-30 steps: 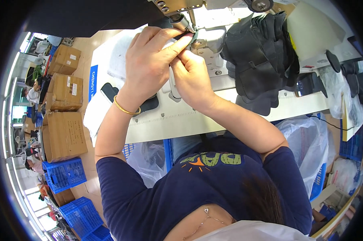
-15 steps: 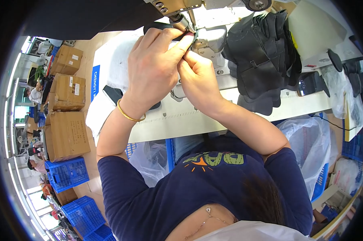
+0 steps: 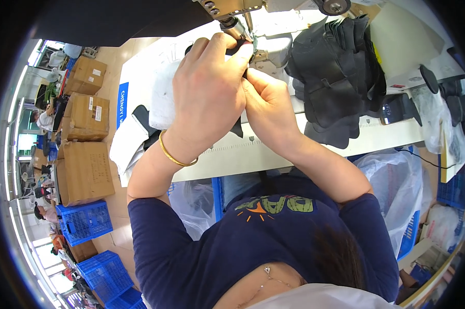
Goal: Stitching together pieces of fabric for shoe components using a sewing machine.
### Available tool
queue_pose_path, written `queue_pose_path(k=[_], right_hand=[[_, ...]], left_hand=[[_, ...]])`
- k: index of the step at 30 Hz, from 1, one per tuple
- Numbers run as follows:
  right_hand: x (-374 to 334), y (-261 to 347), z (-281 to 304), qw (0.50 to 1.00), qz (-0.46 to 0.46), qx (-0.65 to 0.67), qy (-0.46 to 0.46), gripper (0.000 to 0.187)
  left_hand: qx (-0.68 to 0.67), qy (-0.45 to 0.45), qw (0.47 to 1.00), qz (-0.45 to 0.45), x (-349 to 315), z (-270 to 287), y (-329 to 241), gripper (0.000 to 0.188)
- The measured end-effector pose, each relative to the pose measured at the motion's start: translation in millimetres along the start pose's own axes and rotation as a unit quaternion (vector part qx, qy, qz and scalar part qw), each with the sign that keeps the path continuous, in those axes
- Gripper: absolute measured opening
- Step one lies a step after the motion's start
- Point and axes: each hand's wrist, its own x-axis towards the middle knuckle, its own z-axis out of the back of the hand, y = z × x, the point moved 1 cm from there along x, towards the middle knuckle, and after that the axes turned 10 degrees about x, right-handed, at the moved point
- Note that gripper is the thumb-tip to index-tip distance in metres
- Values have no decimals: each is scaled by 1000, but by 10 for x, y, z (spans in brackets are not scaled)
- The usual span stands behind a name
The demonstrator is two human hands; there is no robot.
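My left hand (image 3: 206, 92) and my right hand (image 3: 268, 105) are pressed together at the needle of a sewing machine (image 3: 242, 15). Both pinch a small black fabric piece (image 3: 236, 50) under the presser foot. The left hand covers most of the piece; only its dark edges show by the fingertips and below at the wrist. A gold bangle (image 3: 174, 154) circles my left wrist. The hands rest over a white work table (image 3: 227, 154).
A stack of black fabric parts (image 3: 340, 72) lies on the table to the right of the machine. Cardboard boxes (image 3: 83, 118) and blue crates (image 3: 85, 221) stand on the floor at left. Clear plastic bags (image 3: 397, 185) hang under the table at right.
My left hand has slid down and over the right, covering more of the black piece. Both hands stay at the needle.
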Motion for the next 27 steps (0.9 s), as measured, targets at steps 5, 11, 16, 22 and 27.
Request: queue_pose_path(k=[5,11,16,22,27], right_hand=[[-70,122,13,999,-18,-28,10,18],[-172,181,131,998,-50,-25,25,17],[-203,198,166,1000,-26,-2,14,16],[-181,267,174,1000,-22,7,20,19],[-121,241,160,1000,-15,17,17,21]], left_hand=[[-37,6,999,23,-74,-10,5,38],[-15,-6,1000,-5,-228,-10,-128,41],[34,-56,998,-22,-268,-56,-228,42],[58,-46,997,-23,-214,-44,-273,40],[63,-53,997,-3,-164,-90,-258,35]])
